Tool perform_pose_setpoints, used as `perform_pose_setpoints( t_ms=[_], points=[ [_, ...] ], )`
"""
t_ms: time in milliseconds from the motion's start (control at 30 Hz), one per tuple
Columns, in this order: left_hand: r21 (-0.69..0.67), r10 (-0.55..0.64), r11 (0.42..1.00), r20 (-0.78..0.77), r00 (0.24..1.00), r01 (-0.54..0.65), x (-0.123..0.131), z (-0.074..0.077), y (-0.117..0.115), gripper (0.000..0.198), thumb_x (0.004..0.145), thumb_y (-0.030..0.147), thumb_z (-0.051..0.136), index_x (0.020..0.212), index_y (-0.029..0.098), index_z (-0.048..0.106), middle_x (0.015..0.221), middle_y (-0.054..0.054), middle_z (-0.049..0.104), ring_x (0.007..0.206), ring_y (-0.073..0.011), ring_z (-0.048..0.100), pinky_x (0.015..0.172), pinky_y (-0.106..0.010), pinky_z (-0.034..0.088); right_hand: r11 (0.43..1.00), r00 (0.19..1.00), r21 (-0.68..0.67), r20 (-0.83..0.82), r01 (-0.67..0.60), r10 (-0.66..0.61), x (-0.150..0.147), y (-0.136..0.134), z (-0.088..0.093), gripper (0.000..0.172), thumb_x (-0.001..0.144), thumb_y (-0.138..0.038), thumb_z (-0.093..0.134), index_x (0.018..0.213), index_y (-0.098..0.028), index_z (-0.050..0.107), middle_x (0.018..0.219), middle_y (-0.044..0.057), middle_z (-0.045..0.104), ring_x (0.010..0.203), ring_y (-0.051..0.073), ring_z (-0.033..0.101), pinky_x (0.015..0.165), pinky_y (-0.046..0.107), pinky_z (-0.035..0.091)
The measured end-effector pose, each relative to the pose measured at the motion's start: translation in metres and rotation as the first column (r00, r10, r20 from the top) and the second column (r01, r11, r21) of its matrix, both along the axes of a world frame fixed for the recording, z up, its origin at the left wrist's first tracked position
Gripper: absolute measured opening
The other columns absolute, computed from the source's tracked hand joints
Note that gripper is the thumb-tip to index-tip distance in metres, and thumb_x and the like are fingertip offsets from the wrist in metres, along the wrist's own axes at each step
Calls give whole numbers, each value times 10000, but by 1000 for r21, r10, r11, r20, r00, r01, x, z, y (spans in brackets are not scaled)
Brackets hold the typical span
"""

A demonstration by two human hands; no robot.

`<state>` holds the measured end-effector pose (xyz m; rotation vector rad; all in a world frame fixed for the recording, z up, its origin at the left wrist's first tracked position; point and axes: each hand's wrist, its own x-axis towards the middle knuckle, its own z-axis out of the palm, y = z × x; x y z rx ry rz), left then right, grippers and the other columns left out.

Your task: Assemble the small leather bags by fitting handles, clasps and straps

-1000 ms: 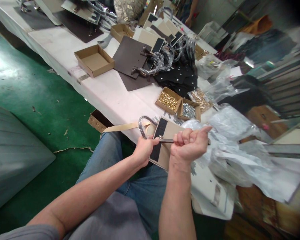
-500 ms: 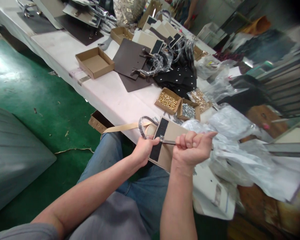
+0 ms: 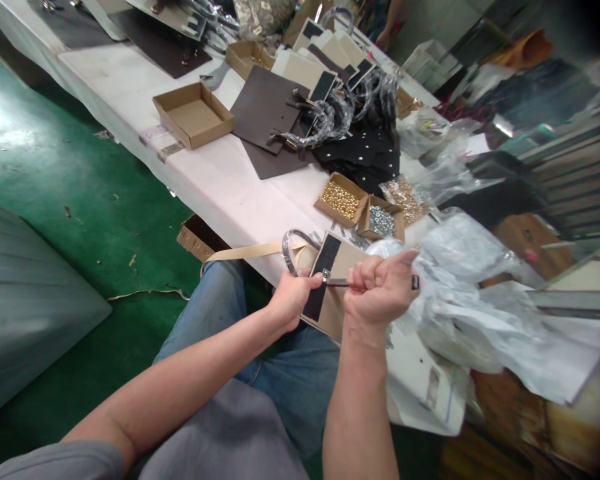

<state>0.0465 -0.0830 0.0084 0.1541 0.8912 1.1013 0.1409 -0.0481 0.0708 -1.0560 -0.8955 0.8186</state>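
A beige panel (image 3: 351,255) with a black strip (image 3: 321,291) across it rests over my lap at the table edge. My left hand (image 3: 294,297) grips the panel's left edge, its thumb beside a small metal fitting (image 3: 326,274) on the strip. A plastic-wrapped dark handle loop (image 3: 287,252) sticks out past that edge. My right hand (image 3: 377,287) is closed around a slim metal wrench (image 3: 337,283), whose far end meets the fitting. The wrench's black-tipped end shows beyond my fist. My fingers hide its middle.
Boxes of gold-coloured fasteners (image 3: 340,201) and silver nuts (image 3: 381,220) stand just beyond the panel. An open cardboard tray (image 3: 194,120), brown panels (image 3: 267,100) and wrapped handles (image 3: 337,113) lie farther back. Clear plastic bags (image 3: 460,267) crowd the right. A beige strap (image 3: 250,251) hangs over the table edge.
My right fist has shifted slightly left and tilted, and the wrench's black-tipped end now shows past it. My left hand keeps its hold on the panel. The camera view has moved slightly.
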Motion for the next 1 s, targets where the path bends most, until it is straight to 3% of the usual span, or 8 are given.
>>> perform_pose_setpoints(
  t_ms=[167,500,700,1000],
  points=[
    [6,16,1000,-13,1000,-16,2,-2,0,226,733,282,954,813,136,801,865,-82,776,819,-212,648,844,-348,529,998,993,19,96,66,-67,-10,-1,-3,756,1078,-611,751,567,-244,332,500,-85,305,401,70,286,393,238,232],
    [-35,-34,999,89,995,38,-6,0,1,268,715,250,967,916,144,825,906,-108,814,846,-264,731,886,-405,586,999,995,-22,-95,34,-36,27,0,-2,750,1129,-695,618,642,-242,270,553,-115,178,398,68,137,382,217,183],
    [-37,-19,999,65,998,21,-5,1,1,262,718,258,981,889,135,825,902,-99,810,835,-236,713,909,-379,578,1000,997,-18,-82,-10,9,19,2,-6,744,1138,-673,620,646,-239,269,540,-109,213,399,69,140,388,221,178],
    [8,-7,1000,-12,1000,8,-2,-6,0,171,774,263,932,808,152,807,869,-84,790,882,-249,706,940,-383,571,999,999,-12,7,38,-38,-4,3,-5,760,1107,-653,679,603,-251,275,501,-99,249,383,69,204,384,247,181]
  ],
)
